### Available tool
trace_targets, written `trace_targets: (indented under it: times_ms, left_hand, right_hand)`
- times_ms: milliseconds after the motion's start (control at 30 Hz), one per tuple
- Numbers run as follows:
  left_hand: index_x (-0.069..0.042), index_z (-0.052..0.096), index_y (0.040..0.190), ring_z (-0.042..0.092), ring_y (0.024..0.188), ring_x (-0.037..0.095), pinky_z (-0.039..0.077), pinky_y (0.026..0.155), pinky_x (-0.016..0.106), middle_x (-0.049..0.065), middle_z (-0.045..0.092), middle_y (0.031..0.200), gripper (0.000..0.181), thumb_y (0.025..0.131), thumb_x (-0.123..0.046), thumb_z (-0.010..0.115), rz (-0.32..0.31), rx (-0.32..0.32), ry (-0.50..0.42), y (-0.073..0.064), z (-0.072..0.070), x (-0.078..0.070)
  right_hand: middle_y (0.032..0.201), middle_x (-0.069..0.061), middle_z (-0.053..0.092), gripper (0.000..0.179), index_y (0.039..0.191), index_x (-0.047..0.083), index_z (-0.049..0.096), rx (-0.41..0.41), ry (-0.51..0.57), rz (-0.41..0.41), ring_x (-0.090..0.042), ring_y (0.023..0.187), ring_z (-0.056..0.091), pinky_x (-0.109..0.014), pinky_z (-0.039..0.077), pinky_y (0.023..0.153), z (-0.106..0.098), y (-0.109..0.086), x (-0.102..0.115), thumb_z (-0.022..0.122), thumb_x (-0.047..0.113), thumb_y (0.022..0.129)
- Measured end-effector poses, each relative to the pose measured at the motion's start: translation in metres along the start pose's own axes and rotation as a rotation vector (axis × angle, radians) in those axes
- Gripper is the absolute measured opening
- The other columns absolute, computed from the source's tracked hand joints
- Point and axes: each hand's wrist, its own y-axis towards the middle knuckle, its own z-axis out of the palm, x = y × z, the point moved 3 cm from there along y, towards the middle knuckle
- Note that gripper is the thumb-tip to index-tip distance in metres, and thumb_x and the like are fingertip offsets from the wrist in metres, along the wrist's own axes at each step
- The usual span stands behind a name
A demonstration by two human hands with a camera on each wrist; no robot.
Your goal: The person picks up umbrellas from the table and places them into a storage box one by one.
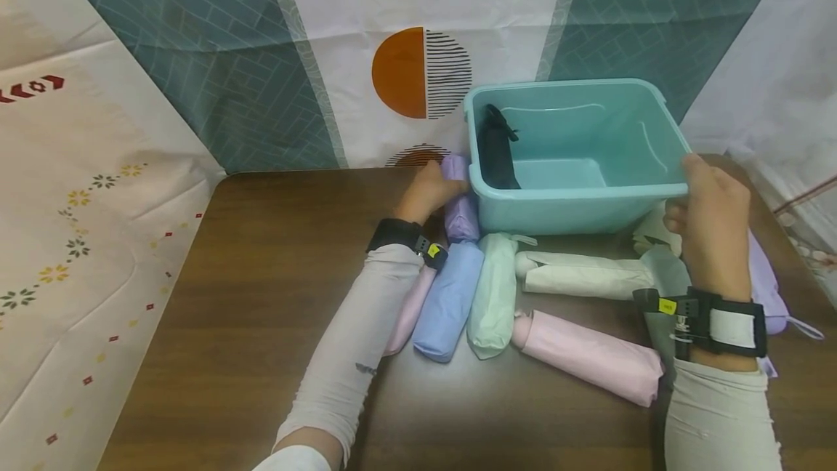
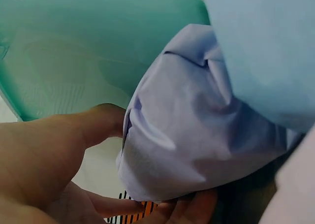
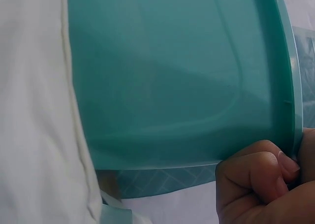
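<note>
My left hand (image 1: 428, 191) grips a folded purple umbrella (image 1: 461, 218) standing against the left side of a teal plastic bin (image 1: 575, 213). In the left wrist view, the thumb lies on one side of the purple umbrella (image 2: 177, 125) and the fingers curl under the other. With my right hand (image 1: 716, 227) I hold the bin's front right corner; in the right wrist view, curled fingers (image 3: 251, 175) pinch its rim (image 3: 295, 96). Inside the bin, a folded black umbrella (image 1: 497, 155) leans at the left end.
Folded umbrellas lie before the bin: blue (image 1: 448, 304), mint green (image 1: 493, 296), cream (image 1: 582, 275) and pink (image 1: 591, 358). Another pink one (image 1: 412, 311) is partly behind my left forearm, and a purple one (image 1: 765, 282) lies right of my right wrist. Patterned cloth (image 1: 216, 78) hangs behind the wooden table (image 1: 261, 296).
</note>
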Motion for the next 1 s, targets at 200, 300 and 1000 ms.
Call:
trace_targets:
  times_ms: [200, 300, 1000]
  left_hand:
    - [-0.002, 0.042, 0.127, 0.057, 0.097, 0.027, 0.05, 0.075, 0.033, 0.013, 0.052, 0.112, 0.059, 0.084, -0.035, 0.065, -0.011, 0.016, -0.123, -0.002, 0.0, 0.007]
    - [-0.004, 0.041, 0.129, 0.056, 0.098, 0.027, 0.049, 0.076, 0.033, 0.012, 0.052, 0.113, 0.061, 0.084, -0.036, 0.066, -0.029, 0.015, -0.139, -0.002, 0.0, 0.01]
    - [-0.009, 0.033, 0.146, 0.052, 0.11, 0.027, 0.048, 0.087, 0.038, 0.01, 0.048, 0.131, 0.071, 0.086, -0.023, 0.068, 0.076, 0.054, -0.375, -0.004, -0.018, 0.03]
  right_hand:
    - [0.075, -0.004, 0.044, 0.036, 0.098, 0.003, 0.058, -0.003, -0.028, 0.0, -0.014, 0.05, 0.042, -0.026, 0.035, 0.044, 0.001, -0.002, 0.0, 0.068, 0.036, 0.089]
    - [0.076, -0.004, 0.044, 0.036, 0.1, 0.003, 0.057, 0.0, -0.025, 0.001, -0.014, 0.051, 0.041, -0.026, 0.034, 0.044, 0.001, -0.002, -0.001, 0.068, 0.036, 0.089]
    - [0.074, -0.005, 0.045, 0.034, 0.101, 0.003, 0.059, 0.0, -0.026, -0.007, -0.016, 0.05, 0.041, -0.027, 0.033, 0.044, 0.003, 0.0, -0.001, 0.069, 0.034, 0.089]
